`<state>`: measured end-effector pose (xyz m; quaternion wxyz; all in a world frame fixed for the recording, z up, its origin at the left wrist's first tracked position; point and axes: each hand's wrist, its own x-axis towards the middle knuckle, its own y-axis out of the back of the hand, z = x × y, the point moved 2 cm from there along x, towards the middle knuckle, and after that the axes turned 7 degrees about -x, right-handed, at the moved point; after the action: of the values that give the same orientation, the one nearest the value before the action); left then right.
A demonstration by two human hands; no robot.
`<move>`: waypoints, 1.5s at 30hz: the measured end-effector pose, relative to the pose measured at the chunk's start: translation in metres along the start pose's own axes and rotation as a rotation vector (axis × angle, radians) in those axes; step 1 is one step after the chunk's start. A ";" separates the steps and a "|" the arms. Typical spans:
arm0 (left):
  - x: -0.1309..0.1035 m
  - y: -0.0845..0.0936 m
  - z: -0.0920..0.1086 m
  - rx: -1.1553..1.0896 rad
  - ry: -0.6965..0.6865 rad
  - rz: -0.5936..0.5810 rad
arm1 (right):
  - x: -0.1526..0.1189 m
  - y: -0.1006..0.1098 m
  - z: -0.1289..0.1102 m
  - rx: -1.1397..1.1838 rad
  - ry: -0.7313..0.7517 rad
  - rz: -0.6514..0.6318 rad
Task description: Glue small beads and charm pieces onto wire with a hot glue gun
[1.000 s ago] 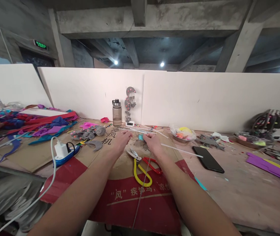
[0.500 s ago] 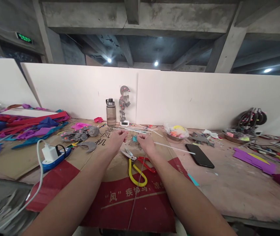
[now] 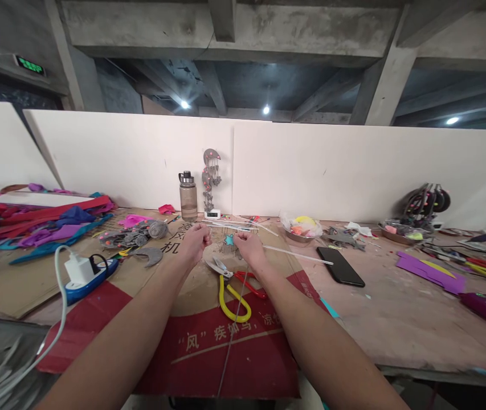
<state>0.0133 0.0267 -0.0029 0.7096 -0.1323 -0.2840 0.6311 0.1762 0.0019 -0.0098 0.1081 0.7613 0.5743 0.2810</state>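
Observation:
My left hand (image 3: 196, 241) is closed in a pinch just left of a small teal star (image 3: 228, 240). Whatever its fingertips may hold is too small to make out. My right hand (image 3: 249, 248) pinches the star at its right edge. Below that hand a thin grey cord (image 3: 231, 341) runs down over the cardboard toward me. Pliers with yellow handles (image 3: 235, 304) lie beneath the hands, their jaws pointing up and left. Beside them rests a red-handled tool (image 3: 251, 285), partly hidden by my right forearm.
Printed cardboard (image 3: 234, 376) covers the table before me. A bottle (image 3: 188, 199) and a hanging grey moon ornament (image 3: 211, 176) stand at the back. Right are a phone (image 3: 340, 266) and a bowl (image 3: 301, 234). A power strip (image 3: 91, 282) and felt strips (image 3: 54, 219) lie left.
My left hand has drawn away to the left from the star and closed more tightly. My right hand stays at the star. The whole view has shifted slightly.

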 end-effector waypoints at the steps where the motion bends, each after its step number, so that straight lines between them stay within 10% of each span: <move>1: 0.001 0.001 -0.002 0.032 0.001 0.004 | 0.000 0.000 0.000 0.001 0.002 0.003; 17: 0.008 0.007 -0.008 0.322 0.002 0.021 | 0.000 0.003 -0.002 0.004 0.024 0.002; 26: 0.004 0.014 0.000 0.351 -0.100 0.217 | 0.001 0.001 -0.001 -0.028 0.043 0.002; 45: 0.001 -0.004 -0.010 0.647 -0.063 -0.193 | -0.004 0.007 -0.011 -0.074 0.089 0.012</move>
<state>0.0222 0.0288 -0.0086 0.7622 0.1468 -0.1019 0.6222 0.1751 -0.0058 0.0017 0.1092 0.7469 0.5633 0.3361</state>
